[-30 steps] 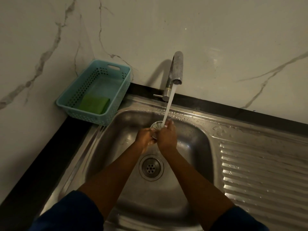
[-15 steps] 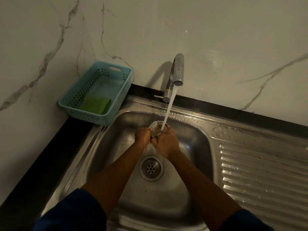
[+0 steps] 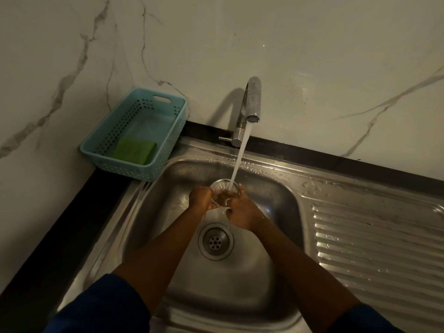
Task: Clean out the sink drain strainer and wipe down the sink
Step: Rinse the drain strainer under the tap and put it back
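— Where do we hold the strainer?
— Under the stream, between our hands; left hand grips its left rim, right hand its right; the drain lies just nearer us.

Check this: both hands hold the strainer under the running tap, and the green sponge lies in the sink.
Wrong on the sponge. The head view shows the sponge lying in the basket beside the sink, not in it. The rest stands: the left hand and right hand hold the strainer under the running tap.
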